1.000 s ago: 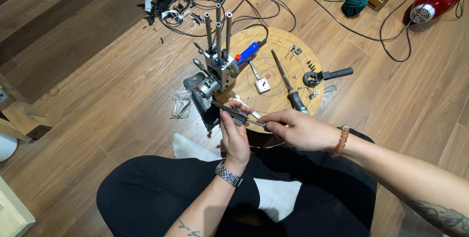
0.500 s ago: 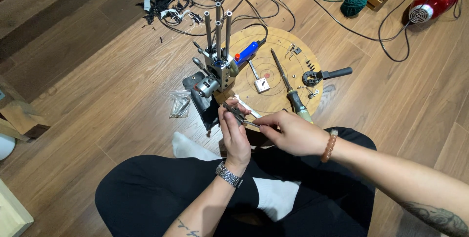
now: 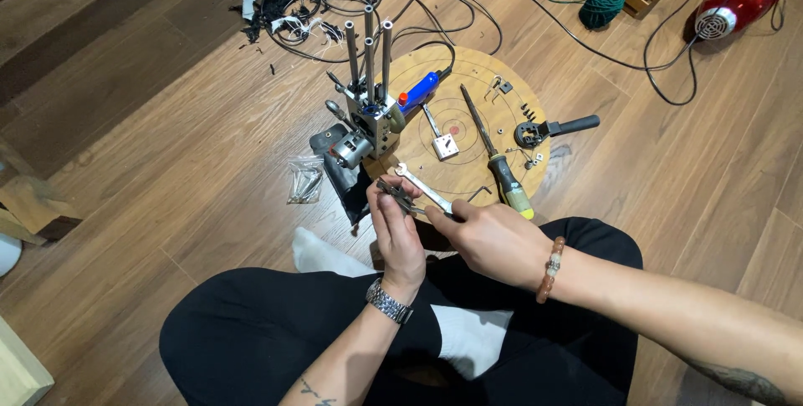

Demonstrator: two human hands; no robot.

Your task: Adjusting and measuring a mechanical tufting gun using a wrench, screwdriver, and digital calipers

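Both your hands meet above your lap, left hand (image 3: 400, 234) pinched shut on a small dark metal part (image 3: 393, 194), right hand (image 3: 493, 241) closed round the wrench (image 3: 424, 190), whose long axis runs up-left toward that part, just before the round wooden board (image 3: 468, 71).
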